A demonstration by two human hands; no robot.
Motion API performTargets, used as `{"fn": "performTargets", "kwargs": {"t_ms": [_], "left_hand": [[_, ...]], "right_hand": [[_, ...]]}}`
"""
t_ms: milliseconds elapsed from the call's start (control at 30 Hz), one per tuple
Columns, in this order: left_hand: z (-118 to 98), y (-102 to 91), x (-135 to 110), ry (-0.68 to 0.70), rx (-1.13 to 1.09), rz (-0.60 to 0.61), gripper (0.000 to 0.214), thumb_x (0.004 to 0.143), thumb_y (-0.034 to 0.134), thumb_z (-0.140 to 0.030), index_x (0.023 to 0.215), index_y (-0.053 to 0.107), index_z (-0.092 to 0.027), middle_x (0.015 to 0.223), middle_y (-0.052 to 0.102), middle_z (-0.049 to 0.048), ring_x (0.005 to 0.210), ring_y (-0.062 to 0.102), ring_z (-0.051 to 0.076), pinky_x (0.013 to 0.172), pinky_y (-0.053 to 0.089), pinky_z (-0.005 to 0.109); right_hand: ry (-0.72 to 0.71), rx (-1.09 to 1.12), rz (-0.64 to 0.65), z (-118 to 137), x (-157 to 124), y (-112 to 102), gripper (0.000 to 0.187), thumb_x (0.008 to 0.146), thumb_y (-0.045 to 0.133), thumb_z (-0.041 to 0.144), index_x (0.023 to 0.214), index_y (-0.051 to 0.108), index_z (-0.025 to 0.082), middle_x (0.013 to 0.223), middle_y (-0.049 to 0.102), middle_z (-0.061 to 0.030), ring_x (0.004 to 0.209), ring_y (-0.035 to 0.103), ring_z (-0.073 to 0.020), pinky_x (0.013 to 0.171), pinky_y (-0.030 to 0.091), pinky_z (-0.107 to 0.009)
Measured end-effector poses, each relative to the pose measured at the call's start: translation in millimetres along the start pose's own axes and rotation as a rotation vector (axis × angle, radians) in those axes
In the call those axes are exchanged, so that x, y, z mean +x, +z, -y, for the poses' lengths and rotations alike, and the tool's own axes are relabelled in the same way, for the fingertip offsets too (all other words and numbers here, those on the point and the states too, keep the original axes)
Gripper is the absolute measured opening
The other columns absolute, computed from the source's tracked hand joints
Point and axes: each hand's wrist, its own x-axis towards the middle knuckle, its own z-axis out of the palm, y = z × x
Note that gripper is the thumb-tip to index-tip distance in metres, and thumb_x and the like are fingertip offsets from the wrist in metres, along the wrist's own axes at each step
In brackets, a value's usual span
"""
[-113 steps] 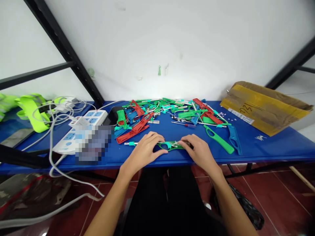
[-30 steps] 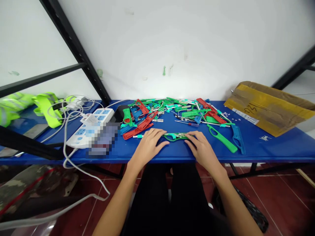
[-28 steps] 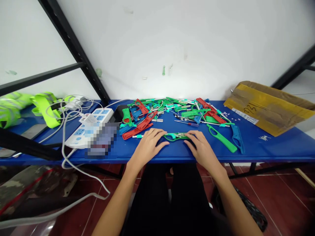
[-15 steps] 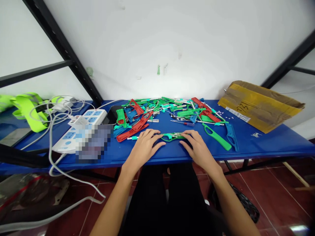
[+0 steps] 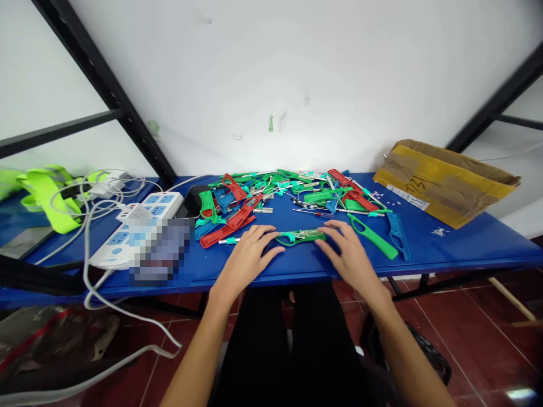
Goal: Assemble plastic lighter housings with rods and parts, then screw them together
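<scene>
A green long-reach lighter (image 5: 311, 237), its casing laid open with a clear tank and small metal parts showing, lies near the table's front edge between my hands. My left hand (image 5: 250, 250) curls over its barrel side, thumb and fingers on either side of it. The silver tip with a teal piece (image 5: 229, 241) pokes out past the left fingers. At the handle end, my right hand (image 5: 345, 249) has thumb and fingertips loosely about the casing. Behind the hands lies a screwdriver (image 5: 316, 213). To the right are a green casing half (image 5: 375, 237) and a blue casing half (image 5: 397, 234).
Red, green and blue lighter parts (image 5: 237, 217) are heaped along the wall. A cardboard box (image 5: 445, 181) stands back right, near small white bits (image 5: 440, 232). On the left are a white power strip (image 5: 123, 237), cables, a pixelated object (image 5: 163, 249) and a yellow-green reflective strap (image 5: 51, 198).
My right hand has shifted slightly to the right, and more of the lighter's handle end shows. The left hand stays nearly in place. The camera view has moved slightly.
</scene>
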Motion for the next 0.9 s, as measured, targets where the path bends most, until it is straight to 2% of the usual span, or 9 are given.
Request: {"fn": "performTargets", "kwargs": {"t_ms": [100, 233, 367, 467, 600, 700, 800, 900], "left_hand": [[-2, -1.6, 0, -0.029, -0.021, -0.004, 0.036, 0.109, 0.065, -0.044, 0.139, 0.068, -0.025, 0.143, 0.071, 0.0094, 0.133, 0.067, 0.027, 0.121, 0.049, 0.048], [-3, -2.1, 0, -0.028, -0.033, 0.001, 0.039, 0.108, 0.067, -0.043, 0.143, 0.065, -0.026, 0.144, 0.070, 0.0094, 0.137, 0.066, 0.027, 0.125, 0.046, 0.049], [-2, -1.1, -1, -0.063, -0.027, -0.010, 0.042, 0.108, 0.066, -0.044, 0.146, 0.063, -0.026, 0.146, 0.069, 0.0103, 0.138, 0.064, 0.029, 0.123, 0.047, 0.050], [-1, 0.0, -1, -0.062, -0.023, -0.025, 0.041, 0.109, 0.065, -0.044, 0.145, 0.063, -0.026, 0.145, 0.070, 0.0107, 0.138, 0.065, 0.030, 0.120, 0.049, 0.050], [-1, 1.0, -1, -0.055, -0.015, -0.036, 0.039, 0.109, 0.065, -0.043, 0.144, 0.064, -0.027, 0.143, 0.071, 0.0102, 0.136, 0.065, 0.029, 0.118, 0.049, 0.048], [0, 1.6, -1, -0.070, 0.008, -0.060, 0.039, 0.108, 0.066, -0.044, 0.143, 0.064, -0.025, 0.143, 0.071, 0.0105, 0.136, 0.064, 0.030, 0.116, 0.050, 0.047], [1, 1.5, -1, -0.091, 0.025, -0.086, 0.035, 0.108, 0.067, -0.041, 0.137, 0.065, -0.023, 0.140, 0.073, 0.0103, 0.134, 0.065, 0.030, 0.114, 0.050, 0.047], [3, 0.7, -1, -0.102, 0.003, -0.117, 0.025, 0.108, 0.067, -0.035, 0.130, 0.067, -0.023, 0.135, 0.076, 0.0089, 0.127, 0.068, 0.028, 0.110, 0.051, 0.045]], "right_hand": [[0.100, -0.278, -0.069, -29, -11, -30, 0.040, 0.112, 0.053, 0.050, 0.124, 0.078, 0.020, 0.123, 0.074, -0.0180, 0.107, 0.068, -0.0381, 0.084, 0.056, -0.052], [0.174, -0.490, 0.009, -67, -32, -60, 0.056, 0.113, 0.044, 0.059, 0.120, 0.080, 0.018, 0.107, 0.081, -0.0195, 0.089, 0.067, -0.0384, 0.068, 0.049, -0.048], [0.206, -0.512, 0.044, -82, -38, -63, 0.069, 0.113, 0.035, 0.064, 0.118, 0.083, 0.015, 0.090, 0.079, -0.0209, 0.078, 0.067, -0.0380, 0.063, 0.048, -0.047], [0.297, -0.497, 0.030, -86, -36, -62, 0.073, 0.109, 0.039, 0.071, 0.117, 0.084, 0.014, 0.086, 0.076, -0.0205, 0.072, 0.067, -0.0361, 0.060, 0.049, -0.046], [0.364, -0.392, -0.014, -80, -33, -70, 0.068, 0.103, 0.051, 0.077, 0.113, 0.085, 0.019, 0.087, 0.076, -0.0162, 0.072, 0.070, -0.0340, 0.062, 0.053, -0.046], [0.206, -0.149, -0.007, -61, -22, -72, 0.051, 0.103, 0.062, 0.068, 0.116, 0.082, 0.023, 0.097, 0.080, -0.0128, 0.087, 0.074, -0.0326, 0.078, 0.060, -0.047], [0.025, 0.136, 0.038, -36, -3, -56, 0.029, 0.104, 0.070, 0.049, 0.120, 0.080, 0.026, 0.116, 0.081, -0.0099, 0.106, 0.074, -0.0305, 0.094, 0.061, -0.047], [-0.051, 0.252, 0.054, -15, 20, -29, 0.022, 0.103, 0.073, 0.041, 0.117, 0.080, 0.027, 0.115, 0.082, -0.0088, 0.107, 0.074, -0.0294, 0.096, 0.062, -0.048]]}}
